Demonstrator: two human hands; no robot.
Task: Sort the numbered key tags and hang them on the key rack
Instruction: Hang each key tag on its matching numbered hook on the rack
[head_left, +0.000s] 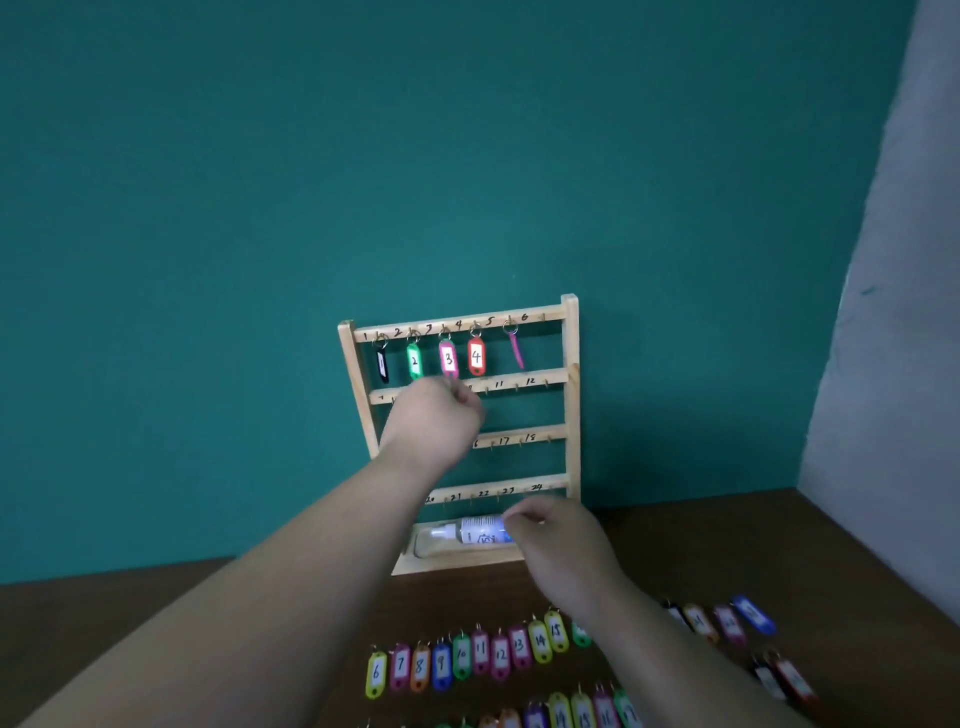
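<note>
A wooden key rack stands against the teal wall, with numbered rails. On its top rail hang a black tag, green tag 2, pink tag 3, red tag 4 and a pink tag turned edge-on. My left hand is closed in front of the second rail; nothing shows in it. My right hand hovers low by the rack's base, fingers curled, contents unseen. A row of coloured tags starting with yellow tag 6 lies on the table.
A small clear bottle lies on the rack's base tray. More tags lie in a second row at the front and several at the right. The brown table meets a grey wall on the right.
</note>
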